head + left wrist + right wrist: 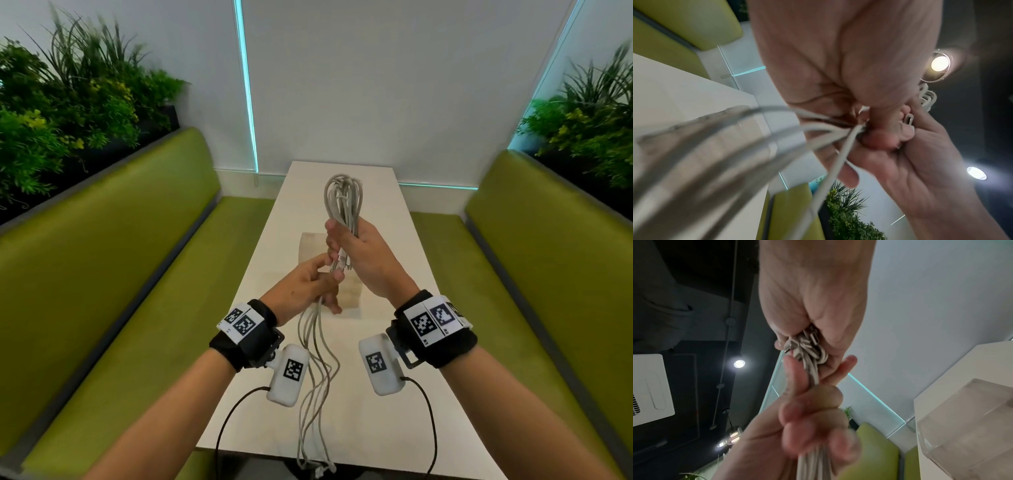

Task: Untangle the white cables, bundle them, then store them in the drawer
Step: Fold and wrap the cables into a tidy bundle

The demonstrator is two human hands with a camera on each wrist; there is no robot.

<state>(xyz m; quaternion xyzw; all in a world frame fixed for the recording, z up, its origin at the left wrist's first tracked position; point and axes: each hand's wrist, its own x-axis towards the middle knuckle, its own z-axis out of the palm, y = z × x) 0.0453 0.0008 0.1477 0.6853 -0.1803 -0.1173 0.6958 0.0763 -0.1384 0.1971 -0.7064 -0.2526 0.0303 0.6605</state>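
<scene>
Several white cables (343,195) are folded into a long loop that stands upright above the table. My right hand (356,250) grips the bundle at its middle, fingers wrapped round it; metal plug ends (809,340) show inside the fist. Just below, my left hand (318,284) grips the same strands (830,129), thumb on top. The loose tails (315,394) hang down past the table's near edge. A small clear box with a drawer (352,291) sits on the table, mostly hidden behind my hands; in the right wrist view the box (966,426) is at the right.
The narrow white table (387,394) runs away from me between two green benches (120,274), (534,274). Planters with green foliage (68,113) stand behind both backrests. A white wall with a lit strip closes the far end.
</scene>
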